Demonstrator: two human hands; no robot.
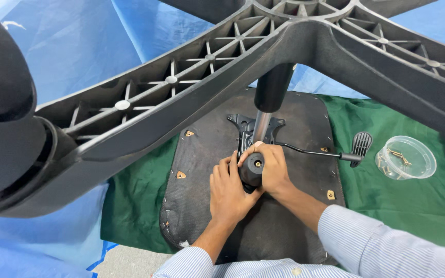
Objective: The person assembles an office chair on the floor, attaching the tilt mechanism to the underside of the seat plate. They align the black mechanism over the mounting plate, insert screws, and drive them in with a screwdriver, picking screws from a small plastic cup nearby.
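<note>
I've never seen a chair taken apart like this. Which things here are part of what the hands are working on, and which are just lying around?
In hand:
left hand and right hand on the round black knob
black metal seat mechanism plate
dark upturned chair seat
black plastic star-shaped chair base

Lying about:
clear round plastic tub of brass screws
green cloth
blue plastic sheet

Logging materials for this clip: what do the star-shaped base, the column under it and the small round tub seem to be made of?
Star-shaped base: looks like moulded matt black plastic, with a ribbed underside. Column: bright polished metal below a black sleeve, judging by its sheen. Small round tub: clear, thin plastic; brass-coloured screws show through. Both hands, left hand and right hand, grip a black knob, probably plastic.
</note>
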